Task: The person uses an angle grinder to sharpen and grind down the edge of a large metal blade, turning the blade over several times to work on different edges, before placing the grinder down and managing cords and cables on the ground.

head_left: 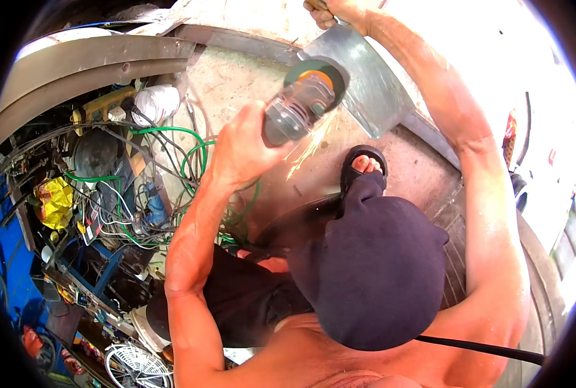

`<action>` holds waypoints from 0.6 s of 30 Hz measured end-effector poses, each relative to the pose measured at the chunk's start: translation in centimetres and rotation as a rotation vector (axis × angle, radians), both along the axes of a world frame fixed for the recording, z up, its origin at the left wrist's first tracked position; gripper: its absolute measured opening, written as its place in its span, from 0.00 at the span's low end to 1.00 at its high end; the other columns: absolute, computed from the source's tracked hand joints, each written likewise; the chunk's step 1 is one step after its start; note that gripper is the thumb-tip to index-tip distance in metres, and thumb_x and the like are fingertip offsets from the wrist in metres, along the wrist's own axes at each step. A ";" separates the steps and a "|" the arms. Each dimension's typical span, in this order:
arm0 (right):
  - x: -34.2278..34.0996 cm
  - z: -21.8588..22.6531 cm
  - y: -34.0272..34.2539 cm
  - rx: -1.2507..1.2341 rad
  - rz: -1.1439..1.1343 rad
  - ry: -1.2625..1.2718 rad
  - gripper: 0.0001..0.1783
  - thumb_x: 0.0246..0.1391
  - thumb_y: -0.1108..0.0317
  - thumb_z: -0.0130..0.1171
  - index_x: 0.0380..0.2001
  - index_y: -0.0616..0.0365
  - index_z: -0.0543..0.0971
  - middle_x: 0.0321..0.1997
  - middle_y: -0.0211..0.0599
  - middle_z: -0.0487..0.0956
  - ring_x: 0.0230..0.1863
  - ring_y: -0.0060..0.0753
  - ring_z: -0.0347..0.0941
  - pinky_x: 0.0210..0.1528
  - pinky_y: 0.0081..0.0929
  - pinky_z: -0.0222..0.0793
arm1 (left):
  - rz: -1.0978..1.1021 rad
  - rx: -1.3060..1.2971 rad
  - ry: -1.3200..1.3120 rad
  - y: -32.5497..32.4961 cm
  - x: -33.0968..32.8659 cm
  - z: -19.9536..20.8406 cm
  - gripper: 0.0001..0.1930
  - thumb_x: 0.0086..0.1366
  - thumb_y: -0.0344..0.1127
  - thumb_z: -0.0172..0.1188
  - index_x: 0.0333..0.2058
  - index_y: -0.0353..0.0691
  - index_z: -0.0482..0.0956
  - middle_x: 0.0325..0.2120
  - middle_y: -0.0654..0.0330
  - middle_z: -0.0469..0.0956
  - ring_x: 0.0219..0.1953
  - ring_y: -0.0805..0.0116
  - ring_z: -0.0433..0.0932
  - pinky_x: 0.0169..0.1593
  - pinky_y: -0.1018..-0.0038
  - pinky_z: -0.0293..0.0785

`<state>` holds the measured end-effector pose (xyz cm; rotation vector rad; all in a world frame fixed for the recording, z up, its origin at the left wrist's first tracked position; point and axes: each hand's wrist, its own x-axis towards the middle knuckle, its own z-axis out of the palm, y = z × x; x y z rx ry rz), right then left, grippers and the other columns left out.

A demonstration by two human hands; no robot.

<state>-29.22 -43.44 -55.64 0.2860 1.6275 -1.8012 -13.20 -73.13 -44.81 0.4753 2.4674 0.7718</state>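
Dark-trousered knee (382, 275) below a sparking angle grinder (294, 113)

Left hand (246, 145) grips the grinder, its blurred disc (340, 81) at the left edge of a metal plate (375, 84); right hand (340, 11) clasps the plate's far end. Sparks (312, 149) spray down, left of a sandalled foot (351, 173); tangled cables (186, 169) lie farther left. Good work likely means bracing the plate, pressing lightly and keeping sparks off bare toes (364, 163).

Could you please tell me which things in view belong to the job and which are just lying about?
In the job:
- angle grinder in the left hand, throwing sparks
- broad metal blade in the right hand

Apparently lying about:
- crumpled yellow plastic
- round white spoked item
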 end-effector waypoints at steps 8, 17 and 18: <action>1.2 -2.6 0.7 -0.159 0.090 0.069 0.30 0.74 0.37 0.41 0.22 0.44 0.67 0.19 0.22 0.62 0.21 0.24 0.57 0.25 0.26 0.53 | 0.176 0.088 0.005 -2.7 -4.0 -1.2 0.31 0.50 0.45 0.77 0.48 0.35 0.78 0.39 0.46 0.85 0.42 0.52 0.86 0.48 0.60 0.81; 1.9 -2.2 2.0 -0.270 -0.008 0.026 0.30 0.74 0.38 0.42 0.20 0.44 0.65 0.17 0.21 0.59 0.19 0.23 0.56 0.24 0.26 0.53 | 0.275 0.086 0.072 -6.3 -4.6 -1.0 0.29 0.52 0.41 0.76 0.50 0.32 0.78 0.42 0.49 0.85 0.43 0.57 0.85 0.50 0.63 0.79; 1.8 -2.8 2.7 -0.264 -0.008 0.031 0.30 0.74 0.38 0.42 0.20 0.44 0.65 0.17 0.21 0.59 0.19 0.23 0.56 0.24 0.26 0.53 | 0.274 0.092 0.076 -6.3 -4.4 -0.9 0.29 0.52 0.41 0.76 0.50 0.32 0.78 0.42 0.49 0.85 0.43 0.57 0.85 0.50 0.63 0.79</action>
